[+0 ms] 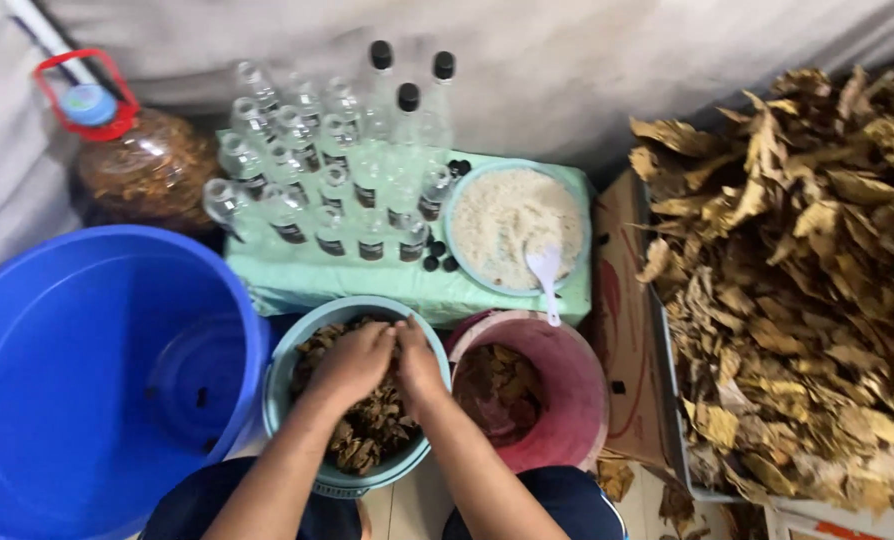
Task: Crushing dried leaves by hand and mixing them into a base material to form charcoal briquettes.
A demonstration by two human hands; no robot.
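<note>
Down at the bottom centre of the head view, both hands are pressed together into a pale teal bowl [285,375] filled with brown dried leaf pieces [367,430]; the left hand [352,362] and right hand [417,362] touch each other, fingers curled down into the leaves, though whether they actually grip any cannot be told. Just right of that bowl stands a pink bucket [577,400] with a few wet-looking leaves at its bottom. To the left sits a large blue tub [57,340]. Behind the bowl, a low desk under a mint-green cloth [367,285] carries a cluster of clear glass bottles [337,175], some with black caps, and a round dish of white grains [512,215] with a white spoon [547,275] resting in it. At far right, a big heap of dried leaves [797,270] fills a box. A capped plastic jug [132,150] stands at upper left.
</note>
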